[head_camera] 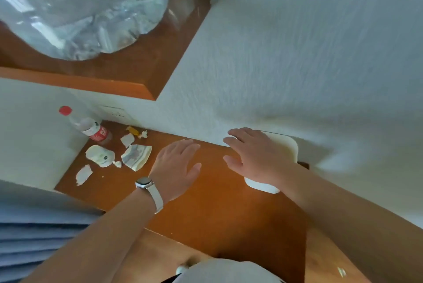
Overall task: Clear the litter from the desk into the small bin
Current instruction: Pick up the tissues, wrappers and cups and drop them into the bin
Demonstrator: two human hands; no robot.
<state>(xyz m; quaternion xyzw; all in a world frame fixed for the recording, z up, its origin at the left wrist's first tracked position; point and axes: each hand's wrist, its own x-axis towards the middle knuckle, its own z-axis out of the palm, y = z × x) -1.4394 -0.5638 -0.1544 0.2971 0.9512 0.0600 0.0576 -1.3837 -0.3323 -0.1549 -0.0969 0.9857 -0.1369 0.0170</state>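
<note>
Litter (136,156) lies left of both empty, spread hands (177,163).

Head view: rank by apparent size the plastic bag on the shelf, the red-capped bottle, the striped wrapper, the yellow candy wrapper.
1. plastic bag, though it sits nearest the camera, so its size is inflated
2. red-capped bottle
3. striped wrapper, fairly close to the bottle
4. yellow candy wrapper

Both hands hovered flat, fingers spread, over the wooden desk (219,209); the left hand (177,165) wore a watch (144,183) on its wrist; the right hand (254,154) lay over a white bin (285,145) against the wall; torn wrappers (136,157) and paper scraps (83,174) lay near a red-capped bottle (91,128); a plastic bag (82,8) sat on the shelf (128,70) above.
</note>
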